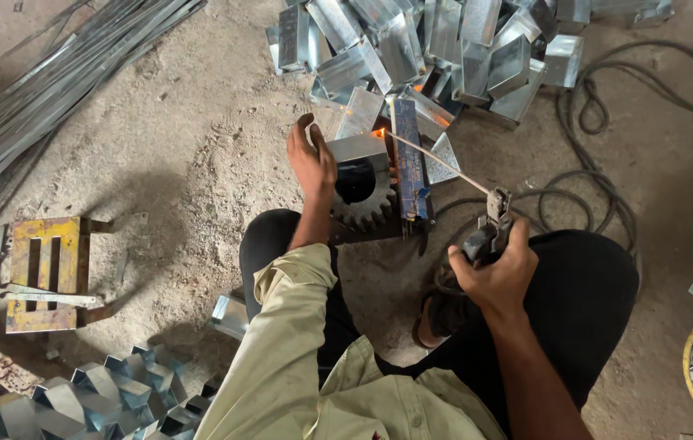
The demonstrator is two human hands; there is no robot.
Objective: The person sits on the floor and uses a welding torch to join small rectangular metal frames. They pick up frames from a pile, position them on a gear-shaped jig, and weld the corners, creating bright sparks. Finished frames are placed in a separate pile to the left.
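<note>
Gripping the electrode holder, the right hand sets its welding rod on the metal box; the left hand, fingers loosely extended, steadies the box above the gear block.

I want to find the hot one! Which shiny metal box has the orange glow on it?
The shiny folded-metal box under the left hand, on the dark toothed gear. The welding rod's tip glows orange at its corner; the piled boxes show none.
</note>
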